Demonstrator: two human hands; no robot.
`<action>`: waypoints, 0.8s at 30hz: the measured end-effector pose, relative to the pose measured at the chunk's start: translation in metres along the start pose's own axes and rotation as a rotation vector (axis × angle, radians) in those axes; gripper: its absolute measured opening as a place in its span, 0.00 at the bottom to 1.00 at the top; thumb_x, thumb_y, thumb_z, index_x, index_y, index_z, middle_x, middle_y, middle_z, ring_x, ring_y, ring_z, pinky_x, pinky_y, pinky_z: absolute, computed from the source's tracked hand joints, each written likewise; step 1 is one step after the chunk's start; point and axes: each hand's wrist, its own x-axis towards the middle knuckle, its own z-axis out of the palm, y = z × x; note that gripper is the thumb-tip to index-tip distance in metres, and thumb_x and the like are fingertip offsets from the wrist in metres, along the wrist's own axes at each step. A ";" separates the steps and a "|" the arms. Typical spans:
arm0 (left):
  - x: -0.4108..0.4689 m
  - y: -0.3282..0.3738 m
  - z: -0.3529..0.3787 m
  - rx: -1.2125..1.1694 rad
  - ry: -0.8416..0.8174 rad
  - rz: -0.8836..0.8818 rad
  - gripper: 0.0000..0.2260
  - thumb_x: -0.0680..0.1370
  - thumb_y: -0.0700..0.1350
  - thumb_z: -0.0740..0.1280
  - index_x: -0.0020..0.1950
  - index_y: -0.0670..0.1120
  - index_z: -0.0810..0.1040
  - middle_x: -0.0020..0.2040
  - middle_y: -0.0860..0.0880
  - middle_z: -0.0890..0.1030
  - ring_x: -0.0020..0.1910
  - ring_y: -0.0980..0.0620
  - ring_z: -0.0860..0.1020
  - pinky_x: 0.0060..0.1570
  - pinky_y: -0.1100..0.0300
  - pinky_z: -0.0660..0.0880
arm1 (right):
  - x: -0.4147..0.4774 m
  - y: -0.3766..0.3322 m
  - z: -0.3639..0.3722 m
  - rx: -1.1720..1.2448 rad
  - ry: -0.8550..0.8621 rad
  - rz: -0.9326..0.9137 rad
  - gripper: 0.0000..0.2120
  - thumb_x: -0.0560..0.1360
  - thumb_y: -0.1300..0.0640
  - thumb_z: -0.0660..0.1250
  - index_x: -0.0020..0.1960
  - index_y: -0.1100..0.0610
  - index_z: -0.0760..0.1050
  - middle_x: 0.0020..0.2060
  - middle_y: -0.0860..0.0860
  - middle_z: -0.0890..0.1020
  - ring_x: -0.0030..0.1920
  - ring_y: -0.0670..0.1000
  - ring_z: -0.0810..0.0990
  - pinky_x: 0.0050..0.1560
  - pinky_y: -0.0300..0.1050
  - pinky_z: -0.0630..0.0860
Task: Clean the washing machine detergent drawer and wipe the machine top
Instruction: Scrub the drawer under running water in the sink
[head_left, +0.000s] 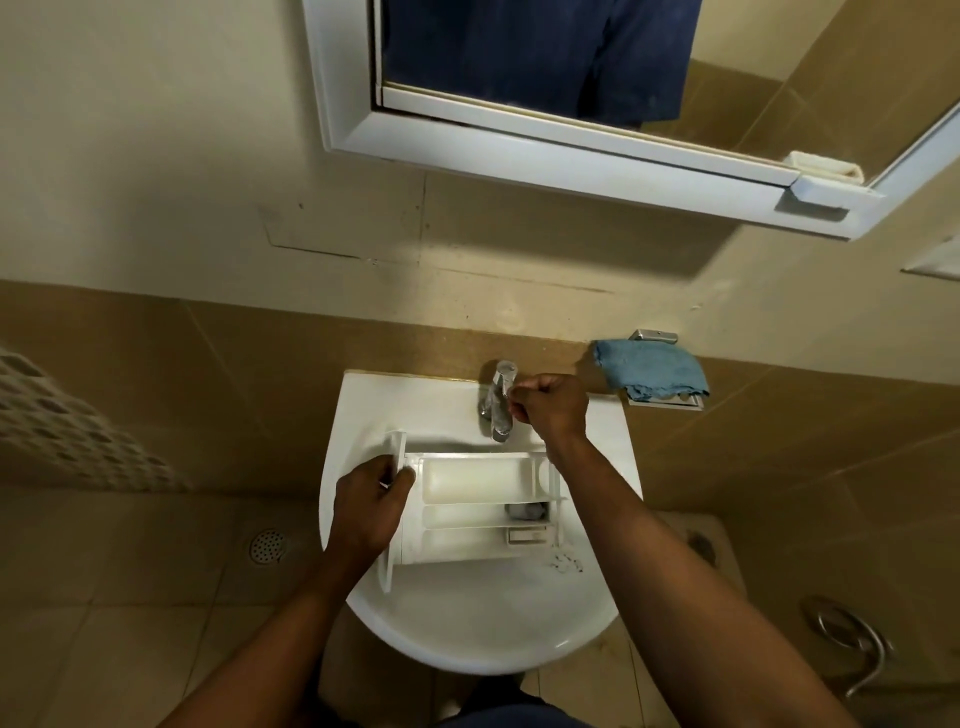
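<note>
The white detergent drawer (478, 506) lies across the white sink (467, 623), its compartments facing up and its front panel at the left. My left hand (366, 501) grips that front panel end. My right hand (550, 408) is curled round the handle of the chrome tap (496, 402) at the back of the sink. A grey lump sits in the drawer's right-hand compartment. A blue cloth (652, 368) lies on a metal wall rack to the right of the tap.
A white-framed mirror cabinet (571, 156) hangs on the tiled wall above the sink. A perforated white basket (67, 431) stands at the left. A floor drain (267, 545) lies left of the sink, and a metal hose ring (847, 634) at the lower right.
</note>
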 end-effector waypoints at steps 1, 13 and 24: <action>0.000 0.000 0.000 0.001 -0.004 -0.003 0.10 0.81 0.46 0.68 0.44 0.41 0.82 0.38 0.47 0.82 0.40 0.49 0.80 0.42 0.55 0.75 | 0.001 -0.001 -0.003 -0.008 -0.036 -0.002 0.01 0.72 0.68 0.75 0.43 0.65 0.84 0.36 0.61 0.86 0.32 0.54 0.83 0.35 0.45 0.80; -0.007 0.009 -0.001 -0.108 -0.063 0.025 0.16 0.74 0.56 0.67 0.47 0.43 0.84 0.40 0.47 0.84 0.41 0.47 0.81 0.46 0.47 0.79 | -0.034 0.073 -0.100 -0.169 -0.164 0.416 0.23 0.80 0.40 0.65 0.45 0.60 0.83 0.38 0.57 0.87 0.38 0.55 0.84 0.46 0.51 0.81; -0.008 0.013 -0.004 -0.115 -0.152 0.165 0.21 0.67 0.50 0.73 0.59 0.49 0.80 0.51 0.52 0.84 0.50 0.52 0.82 0.52 0.47 0.82 | -0.056 0.077 -0.105 0.131 -0.171 0.097 0.06 0.78 0.62 0.69 0.47 0.63 0.84 0.44 0.56 0.87 0.51 0.60 0.85 0.56 0.54 0.80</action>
